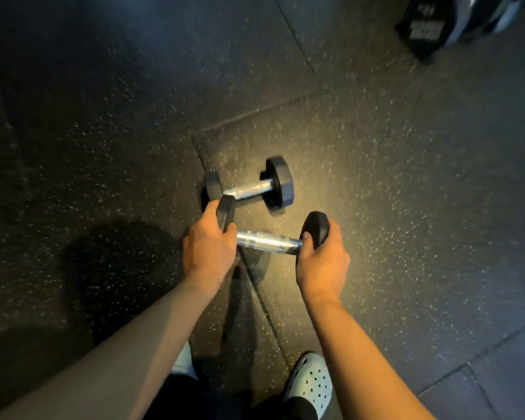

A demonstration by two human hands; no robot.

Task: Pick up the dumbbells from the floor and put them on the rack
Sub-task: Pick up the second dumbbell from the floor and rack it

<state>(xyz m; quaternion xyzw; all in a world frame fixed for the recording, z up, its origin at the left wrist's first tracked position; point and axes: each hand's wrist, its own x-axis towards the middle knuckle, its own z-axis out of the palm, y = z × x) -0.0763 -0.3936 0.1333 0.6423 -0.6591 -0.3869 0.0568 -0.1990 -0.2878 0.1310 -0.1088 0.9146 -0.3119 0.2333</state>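
Your left hand [208,251] is clamped over the left head of the near dumbbell [269,239], fingers wrapped over its top edge. Your right hand [322,265] cups the right head the same way, thumb against the inner face. Both hands grasp the heads; the handle between them is bare. Whether the near dumbbell is off the floor, I can't tell.

Just past your left hand, the second dumbbell [250,187] lies on the floor [391,177], untouched. Its near head looks close to or touching the head under your left fingers; too blurred to tell which.

Open floor right of the right hand and left of the left hand. A mat seam runs under the grip back toward your shoes [311,384]. Well beyond, top right, a bigger black weight [426,24], blurred.

Heads: black, flat-sided, matte. Handles: shiny metal with ringed grip. Floor: dark speckled rubber tiles. Shoes: pale, perforated clogs.
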